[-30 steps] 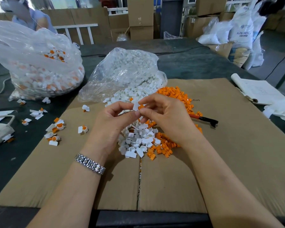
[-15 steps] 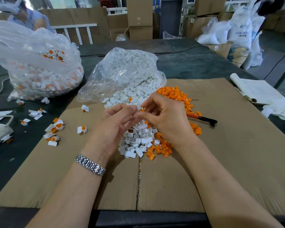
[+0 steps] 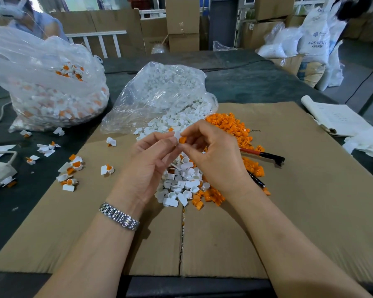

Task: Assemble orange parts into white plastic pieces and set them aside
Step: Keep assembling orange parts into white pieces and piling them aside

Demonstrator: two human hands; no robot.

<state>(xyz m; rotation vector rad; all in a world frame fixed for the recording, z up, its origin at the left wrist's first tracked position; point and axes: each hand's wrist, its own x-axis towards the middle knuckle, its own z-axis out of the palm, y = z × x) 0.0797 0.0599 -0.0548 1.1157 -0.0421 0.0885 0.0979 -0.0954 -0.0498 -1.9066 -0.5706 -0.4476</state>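
My left hand [image 3: 148,166] pinches a small white plastic piece [image 3: 177,134] above the heap. My right hand [image 3: 211,155] pinches an orange part [image 3: 182,140] right against that white piece. Below the hands lies a pile of loose white pieces [image 3: 179,186] mixed with orange parts. More orange parts [image 3: 230,125] are heaped behind my right hand. Several finished white-and-orange pieces [image 3: 72,168] lie scattered at the left on the cardboard.
A clear bag of white pieces [image 3: 159,93] lies open behind the pile. A larger bag of assembled pieces [image 3: 50,93] stands at the back left. A red-and-black tool [image 3: 265,155] lies right of the heap. Papers [image 3: 336,117] sit at the right. Another person [image 3: 30,20] is far left.
Both hands dipped toward the pile half a second ago and have come back up. The white piece and orange part now show between the fingertips.
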